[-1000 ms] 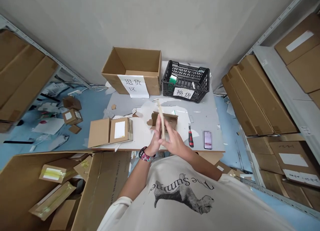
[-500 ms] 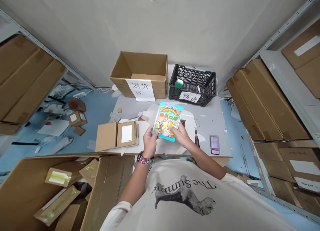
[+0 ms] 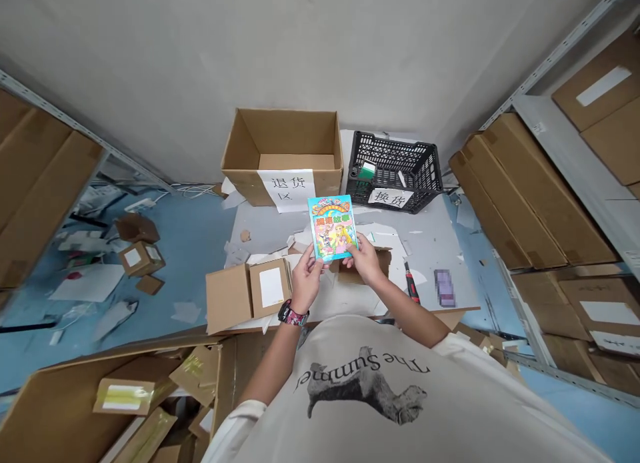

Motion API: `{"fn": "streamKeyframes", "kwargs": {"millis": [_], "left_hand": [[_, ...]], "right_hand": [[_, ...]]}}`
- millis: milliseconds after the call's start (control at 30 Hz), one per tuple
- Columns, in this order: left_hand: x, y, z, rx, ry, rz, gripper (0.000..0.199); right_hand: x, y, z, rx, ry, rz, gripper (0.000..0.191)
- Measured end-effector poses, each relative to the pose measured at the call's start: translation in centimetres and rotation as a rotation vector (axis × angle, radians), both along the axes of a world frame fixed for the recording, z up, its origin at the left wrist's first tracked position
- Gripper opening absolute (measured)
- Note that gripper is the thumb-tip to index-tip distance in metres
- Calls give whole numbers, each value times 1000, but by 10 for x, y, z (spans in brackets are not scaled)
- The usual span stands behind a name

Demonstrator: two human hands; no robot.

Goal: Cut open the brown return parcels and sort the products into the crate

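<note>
Cluttered grey tbl (image 3: 430, 239) nr wall (image 3: 320, 49), L fingers (image 3: 316, 267) & R fingers (image 3: 355, 251) closed on colourful bk (image 3: 333, 224).

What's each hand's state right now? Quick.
Left hand: closed, holding the colourful book at its lower left corner.
Right hand: closed, holding the same book near its lower right corner, thumb on the cover.

At the back of a table (image 3: 453, 249), a carton (image 3: 327, 183) stands left of a crate (image 3: 424, 196) containing what appears to be a small packet (image 3: 367, 171). Between left hand (image 3: 305, 277) and right hand (image 3: 367, 259), a book (image 3: 334, 227) sits before the carton; rightward, a cutter (image 3: 412, 285) lies left of a phone (image 3: 445, 288).
</note>
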State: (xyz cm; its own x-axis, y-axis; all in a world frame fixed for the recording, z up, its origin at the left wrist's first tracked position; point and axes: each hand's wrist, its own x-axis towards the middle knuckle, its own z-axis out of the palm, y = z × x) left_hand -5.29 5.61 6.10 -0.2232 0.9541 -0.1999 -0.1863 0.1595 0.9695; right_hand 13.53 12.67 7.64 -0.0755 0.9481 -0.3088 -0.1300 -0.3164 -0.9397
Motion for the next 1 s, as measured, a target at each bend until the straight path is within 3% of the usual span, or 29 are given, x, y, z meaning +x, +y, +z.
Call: {"fn": "streamKeyframes", "kwargs": {"millis": [167, 300, 433, 533, 633, 733, 800, 900, 933, 1000], "left_hand": [[0, -3, -8, -13, 12, -67, 90], [-13, -13, -23, -30, 59, -44, 84], [-28, -24, -47, -97, 124, 8, 70], [-31, -26, -72, -152, 186, 14, 61], [-28, -19, -97, -161, 302, -32, 47], [-18, 0, -117, -169, 505, -147, 36], [-9, 16, -126, -176, 645, -217, 45], [7, 41, -135, -168, 823, -282, 75], [12, 47, -137, -170, 872, -304, 77], [17, 58, -138, -197, 944, -348, 60]], "right_hand": [[-4, 49, 1, -31, 77, -58, 44], [-33, 132, 17, -7, 77, -96, 45], [-73, 222, 36, 65, 74, -77, 56], [-90, 257, 35, 50, 26, -47, 73], [-81, 247, 16, 49, -103, -33, 78], [-46, 204, -5, 127, -177, 49, 64], [-15, 170, -14, 138, -208, 63, 53], [28, 124, -18, 142, -236, 34, 47], [40, 111, -18, 147, -242, 20, 47], [59, 87, -16, 159, -258, -10, 48]]}}
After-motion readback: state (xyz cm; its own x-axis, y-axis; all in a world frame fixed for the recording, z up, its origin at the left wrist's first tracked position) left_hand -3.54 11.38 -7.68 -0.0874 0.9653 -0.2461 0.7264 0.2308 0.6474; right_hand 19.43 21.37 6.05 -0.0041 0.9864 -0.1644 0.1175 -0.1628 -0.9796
